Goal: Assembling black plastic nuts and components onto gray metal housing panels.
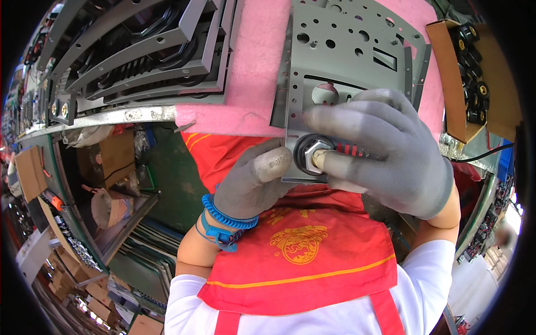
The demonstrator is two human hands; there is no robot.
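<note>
To my right an open cardboard box (453, 78) stands on the surface, holding a heap of black round knobs with brass-coloured centres (473, 84). To my left a stack of grey metal frames (151, 50) takes up the far part of the surface, right up to its worn metal edge (123, 116). Between the stack and the box lies a pink foam mat (251, 72), and on it rests the grey perforated metal plate (346, 50) I am working on; its near end hangs out past the mat's edge toward my red apron (301, 245), so that end is free from below. Open room is scarce: only the strip of pink mat left of the plate is bare. At that overhanging end sits a black round fitting with a silvery hexagonal nut (311, 154) in its middle. My left hand (254, 181), in a grey glove, comes up from below, its thumb pressed against the fitting's left side and its fingers hidden under the plate. My right hand (391, 151), also gloved, lies curled over the plate from the right, thumb and fingertips closed on the nut.
</note>
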